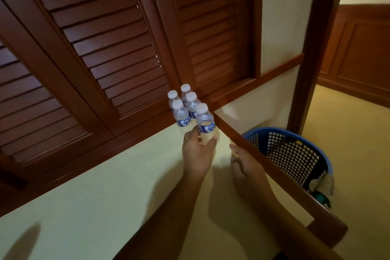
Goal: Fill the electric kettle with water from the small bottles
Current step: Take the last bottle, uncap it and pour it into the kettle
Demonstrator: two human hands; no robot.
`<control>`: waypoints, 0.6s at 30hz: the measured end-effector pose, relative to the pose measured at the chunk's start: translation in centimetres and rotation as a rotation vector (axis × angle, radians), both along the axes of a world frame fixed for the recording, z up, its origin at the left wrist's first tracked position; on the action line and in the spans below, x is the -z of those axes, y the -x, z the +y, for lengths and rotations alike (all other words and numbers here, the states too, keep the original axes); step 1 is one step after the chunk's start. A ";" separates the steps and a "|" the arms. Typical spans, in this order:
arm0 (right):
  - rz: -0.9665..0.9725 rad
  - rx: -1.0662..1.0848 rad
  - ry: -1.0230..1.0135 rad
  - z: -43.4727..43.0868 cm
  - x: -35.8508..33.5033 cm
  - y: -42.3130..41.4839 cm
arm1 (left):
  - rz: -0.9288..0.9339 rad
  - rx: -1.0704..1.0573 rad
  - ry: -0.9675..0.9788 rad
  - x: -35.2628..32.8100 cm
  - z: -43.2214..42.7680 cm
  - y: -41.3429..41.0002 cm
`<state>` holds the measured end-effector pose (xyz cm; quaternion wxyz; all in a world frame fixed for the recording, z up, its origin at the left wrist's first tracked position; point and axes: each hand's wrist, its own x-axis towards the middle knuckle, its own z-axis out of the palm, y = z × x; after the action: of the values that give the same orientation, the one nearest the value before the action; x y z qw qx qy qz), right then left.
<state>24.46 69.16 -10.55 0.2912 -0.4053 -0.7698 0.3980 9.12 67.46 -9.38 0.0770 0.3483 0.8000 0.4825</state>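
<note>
Left hand wrapped fingers round the nearest bottle of five — caps on, right hand lay loosely open on the pale counter, blue basket beside.

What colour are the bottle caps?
White, on all five small bottles, clearest in the head view.

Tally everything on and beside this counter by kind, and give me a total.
Small clear plastic water bottles with white caps and blue labels: 5, the nearest gripped by the left hand
Blue perforated plastic laundry basket on the floor: 1
Electric kettle: 0 in view
Total: 6
</note>
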 end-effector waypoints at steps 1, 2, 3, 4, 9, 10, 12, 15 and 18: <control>-0.015 0.000 -0.002 0.1 0.1 0.1 | 0.006 -0.001 0.007 0.1 0.3 0.1; -0.020 -0.008 0.000 0.2 0.1 0.0 | 0.018 -0.003 0.015 0.3 0.6 0.1; -0.024 -0.012 0.004 0.2 0.1 0.0 | 0.026 -0.008 0.022 0.5 0.8 0.2; -0.022 -0.014 0.009 0.3 0.1 0.0 | 0.025 -0.017 0.028 0.7 1.1 0.3; 0.027 -0.028 0.005 0.3 0.5 -0.1 | 0.004 -0.042 0.094 0.6 1.0 0.2; 0.047 -0.036 -0.006 0.2 0.6 -0.1 | 0.002 -0.049 0.100 0.4 0.4 0.1; 0.089 -0.039 -0.045 -0.1 0.6 -0.4 | -0.007 -0.064 0.094 0.2 -1.7 -0.5; 0.147 -0.069 -0.228 -0.8 0.3 -1.0 | -0.030 -0.019 0.028 0.3 -7.2 -2.1; 0.135 -0.186 -0.333 -3.0 0.0 -0.4 | -0.112 0.001 -0.028 0.2 -14.9 -3.1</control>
<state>24.81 66.20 -10.52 0.3670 -0.2512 -0.8379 0.3166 12.25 52.59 -9.59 0.1171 0.3221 0.7873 0.5125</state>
